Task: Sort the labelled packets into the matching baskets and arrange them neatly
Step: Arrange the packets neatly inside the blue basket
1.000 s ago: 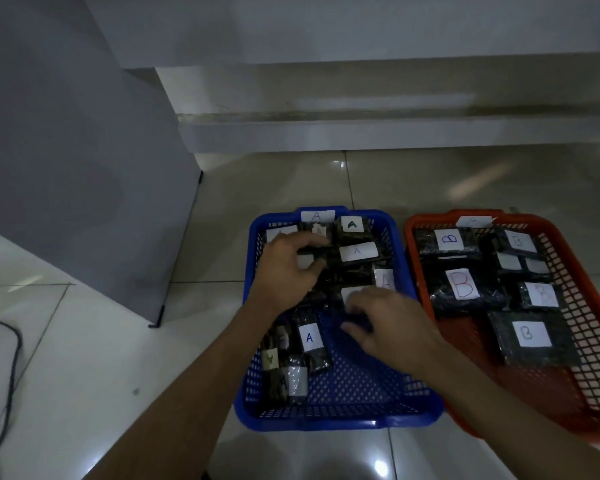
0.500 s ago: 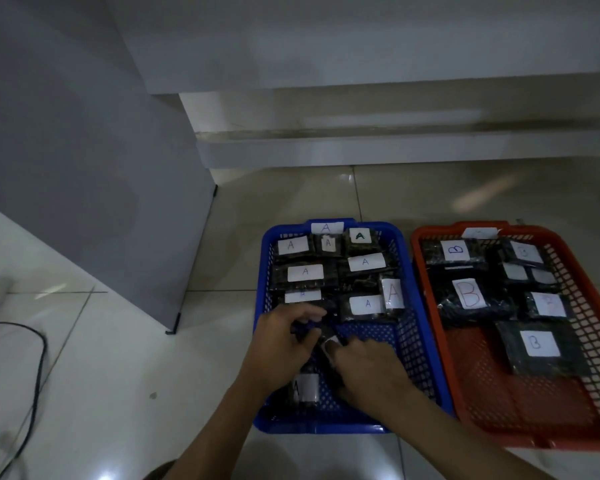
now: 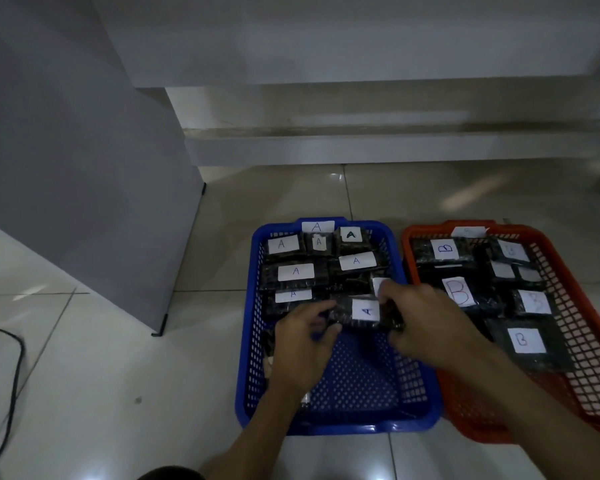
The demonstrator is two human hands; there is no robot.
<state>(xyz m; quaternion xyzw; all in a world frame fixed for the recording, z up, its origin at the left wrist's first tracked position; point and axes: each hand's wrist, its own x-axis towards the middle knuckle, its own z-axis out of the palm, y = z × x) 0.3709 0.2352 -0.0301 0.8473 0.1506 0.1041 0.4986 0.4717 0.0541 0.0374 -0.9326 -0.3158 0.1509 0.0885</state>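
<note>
So both hands are on one dark packet (image 3: 366, 312) with a white "A" label, and that makes sense: it's going into the blue basket (image 3: 248, 358), which has an "A" tag (image 3: 317, 226) on its far rim. The person holds it from two ends, probably so it goes down flat and square instead of flopping in crooked.

The left hand (image 3: 303, 344) pinches the packet's left edge, fingers curled over it, wrist low over the basket's bare perforated bottom. The right hand (image 3: 426, 323) grips the right edge, fingers bent over the top, forearm crossing the wall between the two baskets. So both are grasping the same packet, not released.

Right beyond the grip sit rows of A packets, packed label-up at the far end: that's likely why this one is held just nearer than them, to carry on the next row. Just left of the left hand's grip another A packet (image 3: 293, 295) lies, so this one looks set to land beside it.

To the right of the grip, the orange basket (image 3: 568, 282) holds B packets and isn't being touched.
</note>
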